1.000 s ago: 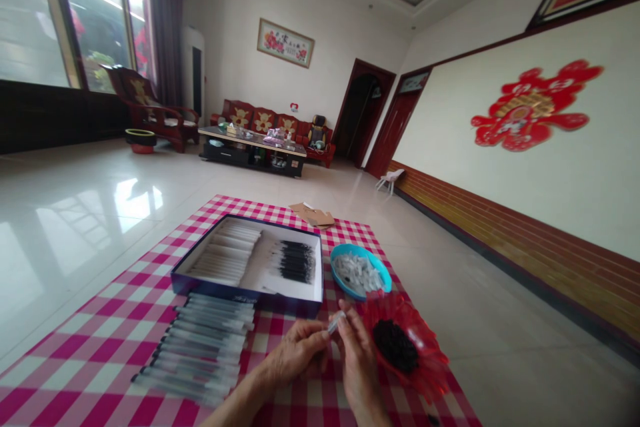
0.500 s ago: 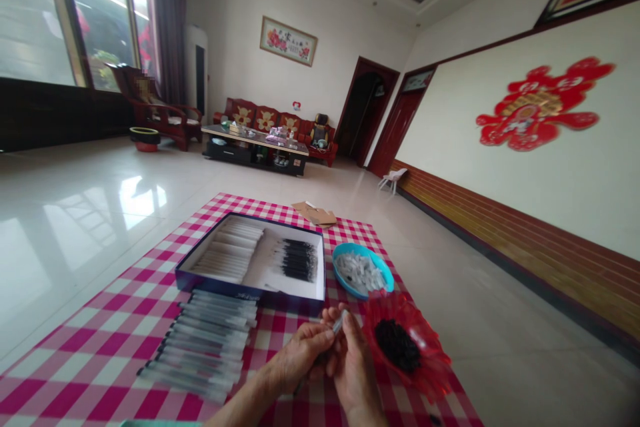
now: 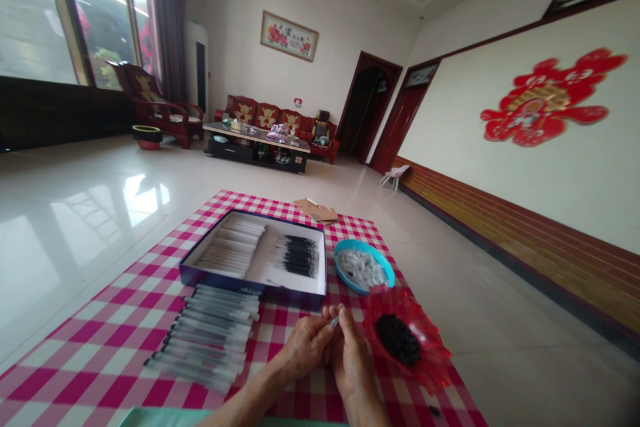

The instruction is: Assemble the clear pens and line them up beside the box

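Observation:
My left hand (image 3: 303, 348) and my right hand (image 3: 354, 363) are closed together above the checked cloth, right of centre. Between their fingertips shows the end of a small clear plastic pen part (image 3: 335, 323); the fingers cover the rest of it. Left of my hands lies a row of translucent pens (image 3: 207, 333) with dark ends, side by side. Beyond is a blue-edged box (image 3: 273, 293) holding pale tubes (image 3: 233, 247) and thin black pen parts (image 3: 300, 255). At my right hand's side stands a red petal-edged bowl (image 3: 433, 353) of small black pieces (image 3: 398, 339).
A light-blue bowl (image 3: 389, 270) of clear plastic caps (image 3: 363, 268) stands behind the red one. Cardboard pieces (image 3: 317, 211) lie at the far table edge. One black piece (image 3: 435, 411) rests on the checked cloth (image 3: 115, 347). A mint-green surface (image 3: 160, 417) shows at the bottom edge.
My hands have drawn closer around the clear pen part, so less of it shows. The view has shifted slightly, and more of the mint-green surface appears at the bottom.

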The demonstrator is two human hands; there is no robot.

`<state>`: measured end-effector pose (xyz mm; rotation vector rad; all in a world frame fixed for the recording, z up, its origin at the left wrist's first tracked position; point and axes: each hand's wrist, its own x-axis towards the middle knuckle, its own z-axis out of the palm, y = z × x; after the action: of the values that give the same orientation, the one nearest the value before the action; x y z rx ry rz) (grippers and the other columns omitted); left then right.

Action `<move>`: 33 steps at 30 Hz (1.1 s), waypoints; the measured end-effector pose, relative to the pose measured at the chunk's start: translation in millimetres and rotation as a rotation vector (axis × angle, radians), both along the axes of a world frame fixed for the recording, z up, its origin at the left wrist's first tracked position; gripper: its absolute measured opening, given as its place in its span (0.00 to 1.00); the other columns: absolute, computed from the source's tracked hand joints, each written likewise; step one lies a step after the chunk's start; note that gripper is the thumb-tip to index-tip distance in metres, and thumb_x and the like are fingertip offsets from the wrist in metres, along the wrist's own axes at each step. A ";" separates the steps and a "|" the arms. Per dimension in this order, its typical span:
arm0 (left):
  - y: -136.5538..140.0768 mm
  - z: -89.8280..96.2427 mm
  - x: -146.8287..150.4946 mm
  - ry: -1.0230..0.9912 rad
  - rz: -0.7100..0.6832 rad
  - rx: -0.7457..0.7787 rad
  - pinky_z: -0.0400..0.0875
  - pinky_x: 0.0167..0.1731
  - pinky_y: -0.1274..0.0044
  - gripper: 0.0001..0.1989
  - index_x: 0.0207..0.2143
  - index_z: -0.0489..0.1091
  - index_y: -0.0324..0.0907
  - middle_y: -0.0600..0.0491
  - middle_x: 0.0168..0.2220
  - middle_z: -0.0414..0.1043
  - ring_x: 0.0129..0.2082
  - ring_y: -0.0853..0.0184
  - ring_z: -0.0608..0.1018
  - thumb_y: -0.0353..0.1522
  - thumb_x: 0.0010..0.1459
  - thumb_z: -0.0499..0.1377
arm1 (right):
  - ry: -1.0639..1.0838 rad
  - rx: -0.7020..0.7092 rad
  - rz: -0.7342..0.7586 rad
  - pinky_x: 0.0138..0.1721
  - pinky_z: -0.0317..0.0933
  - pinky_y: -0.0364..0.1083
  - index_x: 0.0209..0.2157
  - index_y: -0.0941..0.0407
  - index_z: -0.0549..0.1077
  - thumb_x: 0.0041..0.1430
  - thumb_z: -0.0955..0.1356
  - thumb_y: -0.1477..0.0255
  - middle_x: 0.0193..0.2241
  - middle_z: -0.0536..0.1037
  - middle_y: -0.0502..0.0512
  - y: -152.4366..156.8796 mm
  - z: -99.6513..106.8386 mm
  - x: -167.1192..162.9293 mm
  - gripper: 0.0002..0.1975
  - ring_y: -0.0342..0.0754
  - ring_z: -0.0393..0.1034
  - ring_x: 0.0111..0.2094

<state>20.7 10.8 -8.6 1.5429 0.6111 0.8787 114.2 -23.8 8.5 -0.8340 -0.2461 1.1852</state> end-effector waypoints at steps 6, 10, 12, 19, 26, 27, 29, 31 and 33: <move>-7.5 9.3 -5.1 0.245 0.217 0.359 0.59 0.22 0.80 0.15 0.32 0.73 0.38 0.52 0.23 0.72 0.21 0.69 0.73 0.32 0.62 0.47 | -0.074 -0.015 -0.067 0.36 0.69 0.44 0.27 0.57 0.79 0.37 0.78 0.63 0.28 0.82 0.54 -0.2 -3.5 -2.4 0.16 0.47 0.75 0.31; -11.9 10.1 -5.2 0.342 0.274 0.427 0.60 0.22 0.80 0.14 0.35 0.72 0.40 0.50 0.23 0.74 0.21 0.68 0.75 0.30 0.62 0.46 | -0.062 -0.045 -0.075 0.34 0.69 0.43 0.27 0.58 0.79 0.36 0.78 0.64 0.27 0.81 0.53 0.1 -6.7 -3.6 0.15 0.46 0.74 0.30; -13.4 9.0 -5.3 0.368 0.264 0.416 0.60 0.21 0.80 0.14 0.35 0.70 0.40 0.49 0.24 0.75 0.21 0.68 0.75 0.30 0.63 0.45 | -0.064 -0.047 -0.075 0.32 0.69 0.42 0.27 0.58 0.79 0.36 0.78 0.65 0.26 0.81 0.53 0.7 -8.6 -4.0 0.15 0.46 0.74 0.29; -13.4 13.1 -6.7 0.451 0.215 0.463 0.62 0.22 0.79 0.13 0.43 0.68 0.40 0.47 0.27 0.75 0.23 0.66 0.76 0.30 0.64 0.45 | -0.040 -0.035 -0.017 0.37 0.69 0.46 0.29 0.57 0.78 0.38 0.76 0.60 0.28 0.81 0.52 -0.4 -11.1 -6.3 0.17 0.49 0.75 0.31; -10.0 36.8 -14.2 0.665 0.212 0.648 0.64 0.25 0.75 0.12 0.37 0.70 0.38 0.43 0.29 0.73 0.25 0.63 0.74 0.29 0.62 0.47 | 0.021 0.004 0.016 0.38 0.68 0.50 0.32 0.52 0.76 0.43 0.71 0.50 0.33 0.81 0.52 -5.2 -7.6 -1.8 0.21 0.51 0.75 0.36; -9.8 41.9 -18.7 0.686 0.230 0.652 0.64 0.25 0.75 0.12 0.38 0.69 0.38 0.44 0.27 0.72 0.25 0.63 0.74 0.29 0.62 0.47 | 0.020 -0.002 -0.003 0.37 0.68 0.50 0.33 0.52 0.75 0.43 0.71 0.51 0.33 0.81 0.52 -5.0 -8.3 -1.3 0.21 0.51 0.75 0.36; -8.5 53.5 -33.5 0.736 0.254 0.679 0.64 0.24 0.75 0.11 0.41 0.67 0.37 0.47 0.25 0.70 0.23 0.63 0.73 0.29 0.62 0.47 | 0.028 0.003 -0.009 0.38 0.67 0.50 0.34 0.52 0.74 0.44 0.72 0.52 0.34 0.81 0.52 -4.7 -9.6 -0.9 0.20 0.52 0.75 0.38; -5.0 65.3 -56.9 0.806 0.252 0.736 0.64 0.25 0.75 0.11 0.42 0.66 0.38 0.49 0.24 0.70 0.22 0.63 0.73 0.28 0.62 0.46 | 0.035 0.016 0.012 0.39 0.67 0.51 0.36 0.53 0.73 0.44 0.72 0.55 0.36 0.81 0.54 -4.7 -10.6 -1.0 0.20 0.52 0.74 0.40; 2.1 74.2 -86.7 0.836 0.258 0.769 0.64 0.27 0.75 0.11 0.42 0.66 0.39 0.48 0.28 0.71 0.26 0.63 0.74 0.27 0.62 0.45 | 0.038 0.015 0.030 0.38 0.67 0.50 0.37 0.53 0.72 0.44 0.73 0.56 0.36 0.81 0.55 -4.5 -11.4 -1.3 0.21 0.52 0.75 0.39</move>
<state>-66.0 12.8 65.6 2.6124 1.1694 0.6512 112.9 -28.3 -2.9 -0.7966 -0.2364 1.2247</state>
